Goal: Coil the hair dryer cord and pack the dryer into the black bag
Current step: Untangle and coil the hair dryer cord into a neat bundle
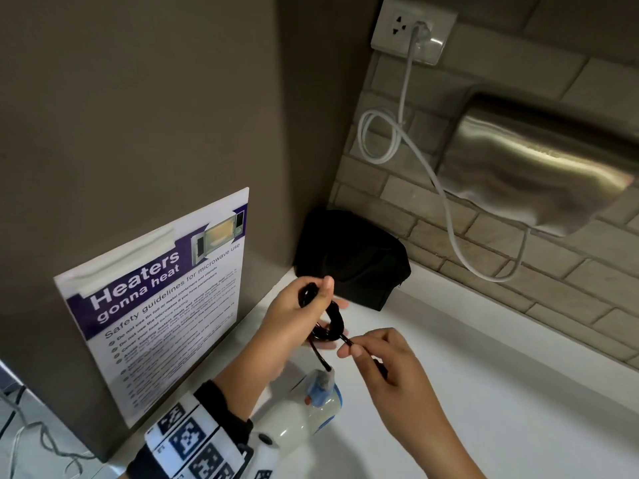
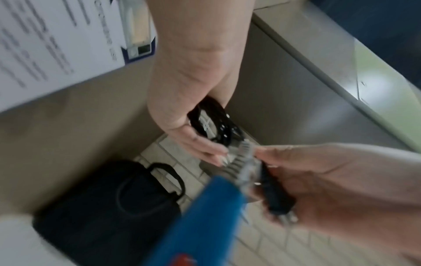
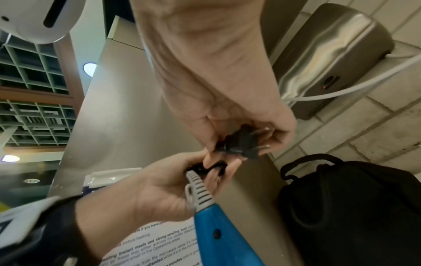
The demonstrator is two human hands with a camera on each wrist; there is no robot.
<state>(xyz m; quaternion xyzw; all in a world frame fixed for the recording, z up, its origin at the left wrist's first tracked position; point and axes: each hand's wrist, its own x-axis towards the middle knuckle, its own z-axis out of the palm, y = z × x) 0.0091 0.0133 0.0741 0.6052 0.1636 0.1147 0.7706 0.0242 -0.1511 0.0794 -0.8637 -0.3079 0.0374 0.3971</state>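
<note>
Left hand: my left hand (image 1: 294, 312) holds the coiled bundle of glossy black hair dryer cord (image 1: 330, 323), thumb curled over the top of the loops and fingers under them.
Right hand: my right hand (image 1: 383, 361) grips the black two-pin plug (image 3: 242, 144) in curled fingers, pins pointing out past my fingertips, just right of the coil.
Cord run: a short black length drops from the coil to the ribbed grey strain relief (image 3: 198, 190) below my left palm.
Dryer: the white and blue hair dryer (image 1: 304, 406) sits on the white countertop (image 1: 501, 392) directly under both hands, blue handle pointing up toward the grip.
Bag: the black soft fabric bag (image 1: 352, 257) stands in the corner just beyond the coil, apart from my fingers; I cannot tell whether its top is unzipped.
Left edge: the grey panel with the white and purple microwave safety poster (image 1: 155, 299) rises close beside my left wrist.
Far edge: the tiled wall behind the bag carries a brushed steel hand dryer (image 1: 539, 167) up and to the right, its pale grey cable (image 1: 446, 188) looping to the white wall socket (image 1: 413, 29) well above the grip.
Open room: bare countertop spreads to the right of my right hand.
</note>
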